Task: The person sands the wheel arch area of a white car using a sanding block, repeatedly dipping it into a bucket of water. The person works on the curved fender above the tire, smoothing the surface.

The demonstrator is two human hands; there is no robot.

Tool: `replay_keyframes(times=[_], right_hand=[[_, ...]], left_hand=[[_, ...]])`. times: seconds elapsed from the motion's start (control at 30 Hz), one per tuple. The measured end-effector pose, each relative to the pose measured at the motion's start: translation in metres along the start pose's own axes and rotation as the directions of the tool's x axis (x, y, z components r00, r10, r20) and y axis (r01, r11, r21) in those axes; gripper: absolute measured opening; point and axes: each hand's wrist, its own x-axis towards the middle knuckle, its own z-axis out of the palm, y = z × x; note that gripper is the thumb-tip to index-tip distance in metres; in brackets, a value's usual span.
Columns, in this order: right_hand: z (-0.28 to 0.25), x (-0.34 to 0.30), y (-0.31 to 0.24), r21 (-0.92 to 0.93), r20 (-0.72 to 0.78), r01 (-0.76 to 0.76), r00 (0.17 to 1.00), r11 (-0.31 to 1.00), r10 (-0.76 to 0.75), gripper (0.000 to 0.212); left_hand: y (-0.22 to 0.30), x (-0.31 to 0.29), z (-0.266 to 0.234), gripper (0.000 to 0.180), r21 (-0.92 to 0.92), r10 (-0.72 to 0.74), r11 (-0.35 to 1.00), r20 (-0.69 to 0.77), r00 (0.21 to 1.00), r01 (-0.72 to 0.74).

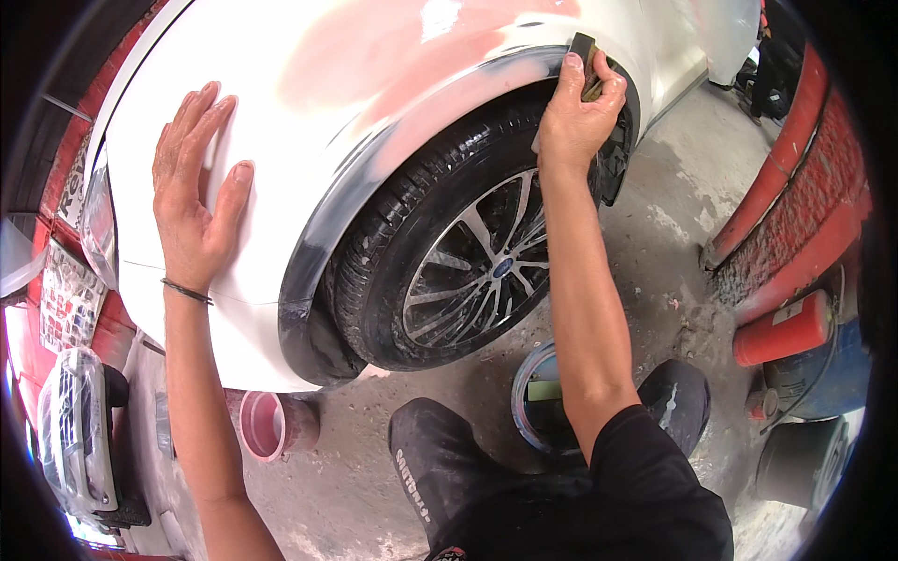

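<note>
My left hand [198, 187] rests flat on the white car fender [271, 224], fingers stretched out, a thin dark band at the wrist. At the far right end of the wheel arch, my right hand [575, 126] grips a small sanding block [583, 47], dark on top with a yellowish side. The block is at the arch edge; its lower face is hidden by my fingers. Pinkish patches [374, 65] cover the fender above the wheel. Grey and black areas [329, 220] run along the arch edge. Below it sits the black tyre [360, 271] with a spoked rim [482, 229].
A pink bucket [304, 425] stands below the fender, and a round tub [517, 402] holds a greenish piece between my knees. Rightward are a red wall [795, 215], a red cylinder [784, 329], a blue drum [832, 374] and a dark bucket [800, 465]. A plastic-wrapped car part [79, 430] lies left.
</note>
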Motion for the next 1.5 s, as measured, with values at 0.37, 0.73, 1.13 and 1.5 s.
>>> replay_keyframes(times=[0.37, 0.73, 1.13, 1.5], right_hand=[[0.007, -0.022, -0.027, -0.008, 0.117, 0.291, 0.951, 0.957, -0.288, 0.034], [0.002, 0.004, -0.007, 0.007, 0.093, 0.353, 0.931, 0.936, -0.352, 0.032], [0.004, 0.021, 0.008, 0.007, 0.094, 0.313, 0.945, 0.950, -0.313, 0.035], [-0.014, 0.000, 0.006, -0.044, 0.114, 0.211, 0.972, 0.976, -0.205, 0.032]], left_hand=[[0.003, 0.003, 0.002, 0.054, 0.008, -0.010, 1.000, 0.025, 1.000, 0.010], [0.004, 0.001, 0.001, 0.054, -0.014, -0.024, 1.000, 0.065, 0.998, 0.025], [-0.001, 0.002, 0.004, 0.055, -0.002, -0.022, 1.000, 0.056, 0.998, 0.022], [0.002, 0.000, 0.004, 0.055, 0.023, -0.047, 0.999, 0.028, 0.999, 0.046]])
